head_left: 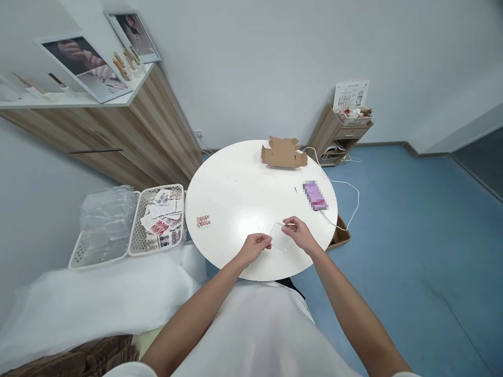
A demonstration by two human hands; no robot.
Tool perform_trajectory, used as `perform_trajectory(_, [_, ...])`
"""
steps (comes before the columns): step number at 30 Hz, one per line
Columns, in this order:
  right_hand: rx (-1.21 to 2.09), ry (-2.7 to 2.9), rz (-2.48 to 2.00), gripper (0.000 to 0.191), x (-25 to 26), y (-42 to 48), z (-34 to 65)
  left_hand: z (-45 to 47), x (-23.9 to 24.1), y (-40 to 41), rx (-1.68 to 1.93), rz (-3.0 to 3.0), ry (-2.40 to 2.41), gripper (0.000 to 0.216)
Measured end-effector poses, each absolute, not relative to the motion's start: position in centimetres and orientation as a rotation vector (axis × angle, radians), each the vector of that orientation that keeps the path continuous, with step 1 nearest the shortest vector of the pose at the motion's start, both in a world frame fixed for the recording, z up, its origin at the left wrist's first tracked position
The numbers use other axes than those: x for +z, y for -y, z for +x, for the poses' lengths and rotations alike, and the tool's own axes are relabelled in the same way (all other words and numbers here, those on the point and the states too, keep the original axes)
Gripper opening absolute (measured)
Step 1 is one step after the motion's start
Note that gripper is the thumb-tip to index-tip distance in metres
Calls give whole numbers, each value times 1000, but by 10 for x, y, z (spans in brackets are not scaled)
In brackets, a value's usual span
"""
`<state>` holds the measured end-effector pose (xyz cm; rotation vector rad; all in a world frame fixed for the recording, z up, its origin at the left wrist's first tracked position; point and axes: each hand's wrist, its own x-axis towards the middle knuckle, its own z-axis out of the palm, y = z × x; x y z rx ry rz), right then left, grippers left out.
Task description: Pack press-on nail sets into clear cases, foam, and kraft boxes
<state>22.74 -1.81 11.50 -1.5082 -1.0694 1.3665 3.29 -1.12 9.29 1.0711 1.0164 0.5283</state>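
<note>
Both my hands hold a small clear plastic case [280,235] over the near part of a round white table [243,193]. My left hand [257,245] pinches its left edge with closed fingers. My right hand [298,232] pinches its right edge, fingers closed too. A small card of red press-on nails [203,221] lies on the table to the left of my hands.
An open brown cardboard box [283,152] sits at the table's far edge. A purple phone [315,195] with a white cable lies on the right. Two white baskets [135,222] at the left hold clear packs and nail cards. A wooden cabinet [157,131] stands behind.
</note>
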Motion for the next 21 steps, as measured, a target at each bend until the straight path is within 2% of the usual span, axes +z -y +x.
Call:
perform_trajectory(5, [1369,846,-1506,42,112,35,221,35,87,13,540,916,-1069,36])
perform_trajectory(11, [1430,758,-1423,41,113,40,231,45,90,19,553,1026,-980,38])
perform_trajectory(13, [1436,775,-1426,41,115,37,240,48,94,18,600,1145,-989,53])
perform_trajectory(16, [1491,837,-1416,44,117,32,252,53,101,12,670,1387,-1025,89])
perform_trajectory(17, [1514,859,-1410,44,117,31,256,55,104,9,680,1463,-1024,94])
perform_trajectory(21, [1582,921,-1396,42,113,23,263,65,109,2,694,1631,-1007,79])
